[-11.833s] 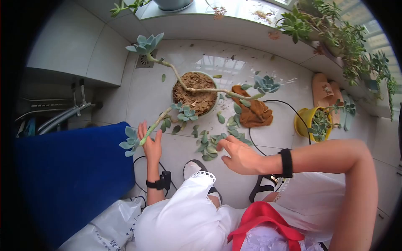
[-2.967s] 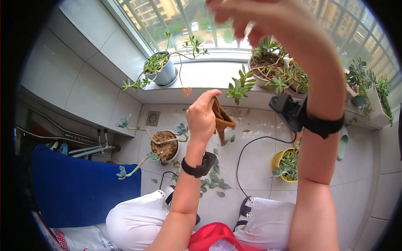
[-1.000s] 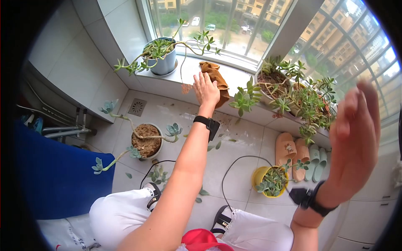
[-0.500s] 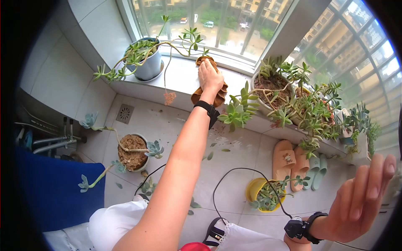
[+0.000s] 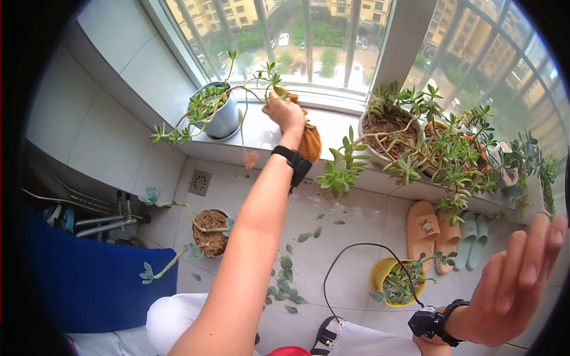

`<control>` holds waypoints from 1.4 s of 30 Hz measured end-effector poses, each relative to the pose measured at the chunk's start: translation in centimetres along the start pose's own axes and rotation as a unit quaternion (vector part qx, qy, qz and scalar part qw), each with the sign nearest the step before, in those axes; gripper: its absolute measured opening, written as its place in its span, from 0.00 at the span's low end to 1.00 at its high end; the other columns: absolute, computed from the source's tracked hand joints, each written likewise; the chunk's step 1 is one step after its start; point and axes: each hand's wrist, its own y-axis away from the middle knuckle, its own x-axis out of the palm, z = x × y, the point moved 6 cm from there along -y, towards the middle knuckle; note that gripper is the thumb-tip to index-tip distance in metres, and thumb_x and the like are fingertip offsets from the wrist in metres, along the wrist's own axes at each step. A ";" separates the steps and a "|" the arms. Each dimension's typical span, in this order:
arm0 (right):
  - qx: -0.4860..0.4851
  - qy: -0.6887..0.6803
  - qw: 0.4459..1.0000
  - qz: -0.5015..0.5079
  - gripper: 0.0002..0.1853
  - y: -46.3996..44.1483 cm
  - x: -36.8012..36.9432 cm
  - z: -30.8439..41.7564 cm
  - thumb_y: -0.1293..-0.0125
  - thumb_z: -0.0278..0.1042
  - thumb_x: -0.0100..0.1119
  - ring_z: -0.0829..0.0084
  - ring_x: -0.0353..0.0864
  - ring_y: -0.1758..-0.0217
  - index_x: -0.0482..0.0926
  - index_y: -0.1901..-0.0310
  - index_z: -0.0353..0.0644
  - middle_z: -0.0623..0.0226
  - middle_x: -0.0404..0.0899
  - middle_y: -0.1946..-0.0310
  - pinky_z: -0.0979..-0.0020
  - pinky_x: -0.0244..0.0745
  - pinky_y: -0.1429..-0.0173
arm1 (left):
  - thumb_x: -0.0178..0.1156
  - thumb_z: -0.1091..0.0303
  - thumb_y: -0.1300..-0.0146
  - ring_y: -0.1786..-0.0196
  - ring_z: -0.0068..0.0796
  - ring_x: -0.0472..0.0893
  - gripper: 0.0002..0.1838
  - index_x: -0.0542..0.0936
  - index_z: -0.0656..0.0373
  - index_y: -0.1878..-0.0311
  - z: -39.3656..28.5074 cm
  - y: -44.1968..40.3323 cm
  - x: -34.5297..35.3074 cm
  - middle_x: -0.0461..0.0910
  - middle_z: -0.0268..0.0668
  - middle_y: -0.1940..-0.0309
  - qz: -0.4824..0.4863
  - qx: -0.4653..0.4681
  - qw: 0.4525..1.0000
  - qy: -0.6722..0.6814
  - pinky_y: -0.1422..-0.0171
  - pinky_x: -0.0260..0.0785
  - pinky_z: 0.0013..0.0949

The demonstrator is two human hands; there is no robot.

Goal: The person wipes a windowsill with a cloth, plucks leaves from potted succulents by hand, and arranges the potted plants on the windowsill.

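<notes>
My left hand (image 5: 285, 114) is on the white window ledge (image 5: 261, 127), fingers closed on a bunched brown cloth (image 5: 310, 143) that hangs over the ledge's front edge. Just left of it, a succulent in a grey-blue pot (image 5: 221, 115) stretches a long stem over toward my fingers. A pinkish dried cluster (image 5: 250, 159) dangles from that plant. At the lower right my right hand (image 5: 504, 285) is raised with its fingers extended, holding nothing. Each wrist wears a black strap.
Several succulents in a round planter (image 5: 389, 127) crowd the right ledge. Below stand slippers (image 5: 423, 234) and a yellow pot (image 5: 383, 279), with a black cable nearby. Loose leaves (image 5: 285, 276) dot the tiles. A pot of soil (image 5: 209, 240) stands left, near a blue panel (image 5: 107, 279).
My left hand has moved slightly left along the ledge, dragging the brown cloth into a tighter bunch. The head view has shifted, so most things appear further right. My right hand stays raised.
</notes>
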 end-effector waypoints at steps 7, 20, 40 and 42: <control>0.055 0.060 0.993 -0.079 0.04 0.2 1.1 -0.8 0.23 0.25 0.33 0.66 0.63 0.80 0.56 0.51 0.36 0.54 0.64 0.67 0.68 0.65 0.83 | 0.57 0.72 0.41 0.40 0.51 0.71 0.17 0.75 0.60 0.47 4.7 -2.7 4.1 0.75 0.47 0.47 -0.039 0.111 0.982 -0.146 0.35 0.65 0.52; 0.083 0.017 0.993 -0.076 0.07 -0.3 -0.1 -2.4 0.21 0.30 0.27 0.62 0.63 0.80 0.56 0.53 0.36 0.52 0.64 0.69 0.64 0.69 0.82 | 0.65 0.71 0.47 0.42 0.49 0.72 0.17 0.83 0.57 0.52 -2.1 2.1 8.3 0.75 0.43 0.47 0.225 0.188 0.954 -0.063 0.34 0.66 0.45; 0.062 0.051 0.995 -0.064 0.16 -0.1 2.3 -2.1 0.26 0.23 0.45 0.71 0.75 0.77 0.63 0.39 0.35 0.52 0.78 0.64 0.74 0.78 0.75 | 0.57 0.81 0.51 0.34 0.42 0.72 0.32 0.79 0.53 0.38 -6.9 8.3 12.1 0.81 0.40 0.44 0.585 0.348 0.727 0.097 0.29 0.59 0.41; 0.010 0.018 1.000 0.005 0.18 -0.7 2.2 -2.8 0.26 0.22 0.47 0.73 0.76 0.79 0.64 0.37 0.35 0.51 0.80 0.65 0.77 0.78 0.77 | 0.58 0.82 0.51 0.34 0.45 0.72 0.32 0.78 0.53 0.38 -6.9 8.3 12.0 0.80 0.45 0.45 0.609 0.220 0.729 0.222 0.30 0.64 0.41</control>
